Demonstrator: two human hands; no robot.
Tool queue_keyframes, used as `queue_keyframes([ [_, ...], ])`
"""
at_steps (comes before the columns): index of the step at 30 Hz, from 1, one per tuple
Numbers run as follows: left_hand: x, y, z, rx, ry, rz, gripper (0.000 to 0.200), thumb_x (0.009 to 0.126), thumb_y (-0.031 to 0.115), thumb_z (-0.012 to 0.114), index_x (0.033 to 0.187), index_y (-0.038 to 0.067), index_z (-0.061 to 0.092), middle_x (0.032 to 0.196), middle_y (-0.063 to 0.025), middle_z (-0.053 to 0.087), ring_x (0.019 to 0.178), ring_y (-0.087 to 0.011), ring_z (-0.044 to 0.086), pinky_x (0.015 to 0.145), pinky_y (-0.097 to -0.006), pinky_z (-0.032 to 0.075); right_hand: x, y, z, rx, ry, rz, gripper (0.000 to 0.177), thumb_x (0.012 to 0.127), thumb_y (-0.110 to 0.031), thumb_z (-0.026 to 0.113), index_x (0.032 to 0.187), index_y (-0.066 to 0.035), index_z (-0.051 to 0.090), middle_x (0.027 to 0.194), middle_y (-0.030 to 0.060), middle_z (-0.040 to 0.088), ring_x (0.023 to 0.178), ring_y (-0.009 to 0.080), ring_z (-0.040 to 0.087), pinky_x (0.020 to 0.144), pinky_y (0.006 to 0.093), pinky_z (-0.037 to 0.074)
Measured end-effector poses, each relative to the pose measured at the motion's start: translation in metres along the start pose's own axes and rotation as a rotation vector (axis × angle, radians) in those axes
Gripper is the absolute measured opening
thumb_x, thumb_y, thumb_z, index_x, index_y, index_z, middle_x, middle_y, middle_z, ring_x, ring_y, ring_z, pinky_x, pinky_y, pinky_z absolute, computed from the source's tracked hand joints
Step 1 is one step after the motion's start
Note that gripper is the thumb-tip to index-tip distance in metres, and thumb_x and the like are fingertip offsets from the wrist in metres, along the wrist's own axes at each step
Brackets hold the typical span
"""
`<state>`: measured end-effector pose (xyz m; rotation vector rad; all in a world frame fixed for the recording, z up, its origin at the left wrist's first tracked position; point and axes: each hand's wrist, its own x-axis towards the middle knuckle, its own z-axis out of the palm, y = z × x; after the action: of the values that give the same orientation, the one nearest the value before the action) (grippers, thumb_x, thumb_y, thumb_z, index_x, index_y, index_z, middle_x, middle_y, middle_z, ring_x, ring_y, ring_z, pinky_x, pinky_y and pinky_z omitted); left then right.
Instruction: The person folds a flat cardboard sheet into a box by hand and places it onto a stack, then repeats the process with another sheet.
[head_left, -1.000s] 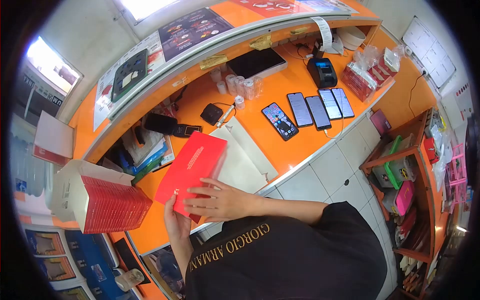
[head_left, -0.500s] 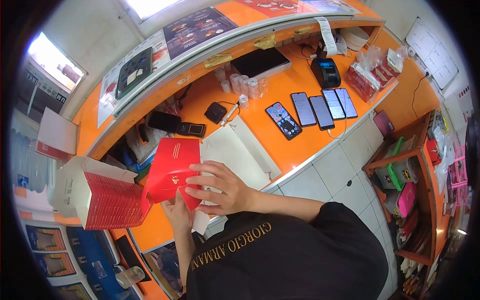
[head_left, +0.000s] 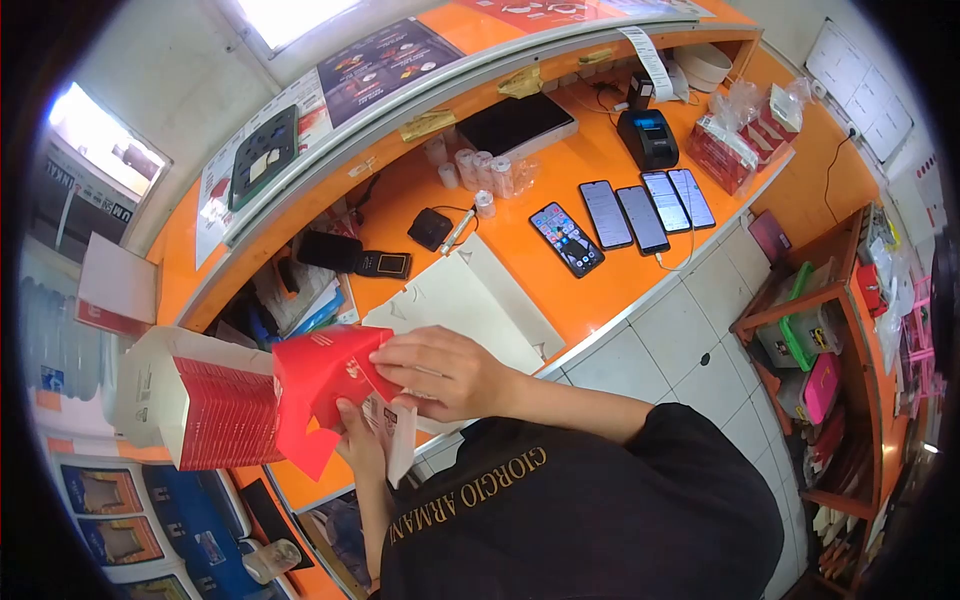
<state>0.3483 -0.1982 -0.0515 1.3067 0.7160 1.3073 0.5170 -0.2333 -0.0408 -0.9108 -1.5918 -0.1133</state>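
Note:
A red folding carton (head_left: pixel 330 365), partly unfolded, with small gold print, is held between my two hands over the counter's near edge. My right hand (head_left: pixel 435 375) pinches its right edge, fingers curled over the top. Below it, my left hand (head_left: pixel 362 440) grips the carton from underneath, thumb against its lower side; most of its fingers are hidden. A pale inner flap (head_left: pixel 398 440) hangs near my left wrist. Left of the carton, a stack of flat red cartons (head_left: pixel 230 415) sits in an open white cardboard box (head_left: pixel 145 385).
A white open tray-like box (head_left: pixel 455 315) lies on the orange counter. Beyond are several phones (head_left: pixel 567 240), paper rolls (head_left: pixel 483 172), a receipt printer (head_left: pixel 647 138) and red boxes (head_left: pixel 725 150). A shelf (head_left: pixel 800 330) stands to the right.
The red carton has tilted and been lowered, its shape now more bent with a pointed flap downward. Both hands have shifted slightly, and more of the pale flap shows.

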Motion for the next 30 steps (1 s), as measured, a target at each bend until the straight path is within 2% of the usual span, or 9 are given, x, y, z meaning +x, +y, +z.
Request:
queue_keyframes([
  [4,0.002,-0.016,-0.012,0.086,0.036,-0.065,0.038,0.095,0.029,0.048,0.119,-0.001,0.046,0.113,-0.0112,0.056,0.102,-0.0178,0.055,0.088,-0.0314,0.044,-0.005,0.001,0.006,-0.017,-0.031,0.011,0.036,0.068,-0.01,0.072,0.101,-0.002,0.06,0.104,0.0099,0.061,0.091,0.0266,0.061,0.08,0.035,0.05],
  [6,0.009,-0.02,-0.019,-0.121,-0.004,-0.078,0.033,0.095,0.017,0.048,0.122,0.0,0.043,0.117,-0.0112,0.054,0.105,-0.0194,0.054,0.09,-0.0344,0.044,-0.007,0.002,0.009,0.009,-0.089,0.036,0.031,0.073,-0.012,0.067,0.1,-0.001,0.057,0.104,0.0103,0.058,0.096,0.0264,0.058,0.083,0.0365,0.048],
  [10,0.006,-0.013,-0.004,-0.001,-0.02,-0.042,0.033,0.09,0.003,0.051,0.122,0.001,0.044,0.114,-0.0101,0.056,0.105,-0.0179,0.054,0.09,-0.0315,0.044,-0.018,0.012,0.013,0.058,-0.165,-0.013,0.031,0.076,-0.017,0.066,0.103,-0.003,0.057,0.106,0.01,0.058,0.101,0.0253,0.055,0.087,0.0364,0.045],
  [15,0.01,-0.012,-0.021,0.118,-0.074,-0.117,0.035,0.089,0.002,0.053,0.123,0.0,0.044,0.115,-0.0121,0.056,0.102,-0.0184,0.056,0.088,-0.0296,0.045,-0.032,0.012,0.024,0.091,-0.174,0.012,0.032,0.075,-0.018,0.066,0.103,-0.003,0.059,0.105,0.0048,0.058,0.103,0.0238,0.053,0.088,0.0369,0.045],
  [21,-0.002,-0.008,-0.018,0.667,-0.167,0.044,0.031,0.088,-0.001,0.052,0.119,-0.002,0.049,0.116,-0.0115,0.053,0.101,-0.0181,0.054,0.087,-0.0294,0.042,-0.034,-0.002,0.032,-0.12,-0.047,0.082,0.025,0.071,-0.018,0.067,0.093,-0.005,0.063,0.101,0.0062,0.06,0.102,0.0239,0.054,0.081,0.0359,0.048],
  [25,-0.003,-0.009,-0.037,0.546,-0.282,0.025,0.044,0.085,-0.004,0.054,0.127,0.0,0.041,0.123,-0.0114,0.048,0.107,-0.0185,0.051,0.091,-0.0295,0.041,-0.041,-0.024,0.047,-0.167,0.084,0.21,0.022,0.069,-0.02,0.067,0.087,-0.007,0.064,0.099,0.0047,0.058,0.1,0.024,0.053,0.081,0.0368,0.047],
  [27,-0.015,-0.003,-0.037,0.249,-0.347,-0.024,0.047,0.084,-0.004,0.053,0.129,-0.001,0.039,0.126,-0.0142,0.046,0.112,-0.0221,0.049,0.095,-0.0335,0.041,-0.049,-0.042,0.05,-0.162,0.136,0.239,0.022,0.069,-0.021,0.067,0.086,-0.008,0.064,0.1,0.0046,0.057,0.099,0.0241,0.052,0.081,0.0375,0.047],
  [29,-0.025,0.004,-0.058,0.171,-0.388,-0.135,0.05,0.087,0.0,0.054,0.132,0.001,0.035,0.129,-0.0135,0.046,0.114,-0.0221,0.049,0.097,-0.0338,0.04,-0.059,-0.061,0.052,-0.195,0.192,0.204,0.021,0.07,-0.022,0.067,0.085,-0.007,0.064,0.104,0.0039,0.056,0.101,0.0246,0.05,0.085,0.0386,0.045],
  [30,-0.029,0.007,-0.073,0.11,-0.464,-0.209,0.049,0.088,0.001,0.054,0.132,0.001,0.035,0.128,-0.013,0.046,0.113,-0.0219,0.05,0.097,-0.0336,0.04,-0.067,-0.073,0.053,-0.17,0.191,0.186,0.028,0.072,-0.021,0.068,0.094,-0.006,0.062,0.11,0.0078,0.054,0.108,0.0274,0.047,0.09,0.0402,0.042],
])
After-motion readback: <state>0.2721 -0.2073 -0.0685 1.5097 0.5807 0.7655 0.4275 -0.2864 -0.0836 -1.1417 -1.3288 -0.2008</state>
